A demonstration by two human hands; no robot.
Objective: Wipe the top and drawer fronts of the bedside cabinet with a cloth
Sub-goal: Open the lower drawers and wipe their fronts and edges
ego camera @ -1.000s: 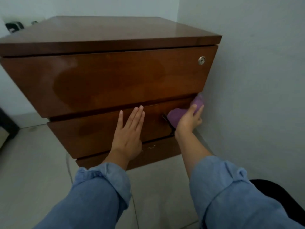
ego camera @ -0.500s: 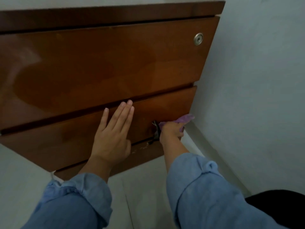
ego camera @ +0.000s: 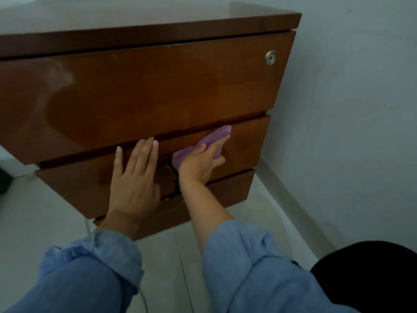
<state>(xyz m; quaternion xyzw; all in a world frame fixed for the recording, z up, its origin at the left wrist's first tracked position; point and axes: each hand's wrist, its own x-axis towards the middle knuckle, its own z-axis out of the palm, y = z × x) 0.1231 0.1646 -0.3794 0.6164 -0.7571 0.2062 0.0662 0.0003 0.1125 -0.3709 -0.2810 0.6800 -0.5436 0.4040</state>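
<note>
Pale wall (ego camera: 349,109) and light floor tiles (ego camera: 40,222) frame a glossy brown bedside cabinet (ego camera: 158,26) standing against the wall at 3 o'clock. Its upper drawer front (ego camera: 135,98) carries a round metal lock (ego camera: 270,57) at 2 o'clock. On the lower drawer front (ego camera: 74,186), the left hand (ego camera: 133,184) lies flat, fingers straight and close together. At its 2 o'clock, the right hand (ego camera: 198,161) presses a purple cloth (ego camera: 214,137) against the same front, fingers extended over it. Rolled blue sleeves (ego camera: 94,263) cover both forearms.
</note>
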